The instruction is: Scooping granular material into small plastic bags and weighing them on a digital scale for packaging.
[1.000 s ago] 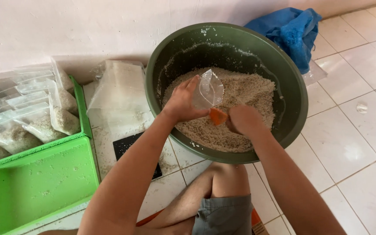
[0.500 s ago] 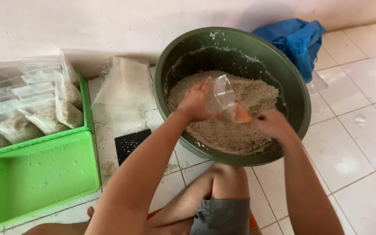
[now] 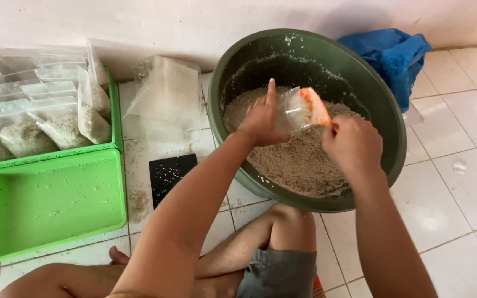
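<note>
My left hand (image 3: pixel 260 118) pinches the clear bag (image 3: pixel 293 110) above the green basin (image 3: pixel 371 94), forefinger straight; my right hand (image 3: pixel 351 143) clamps the orange scoop (image 3: pixel 313 105), now raised to the bag's mouth

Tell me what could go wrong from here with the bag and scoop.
1. The left hand holds the clear bag open by one edge only; if the mouth sags, grain from the orange scoop in the right hand may miss it.
2. Both are over the basin, so most spill should fall back in, but the near rim is close and grain already lies on the floor.
3. The thin bag could slip once it gets heavy.
</note>
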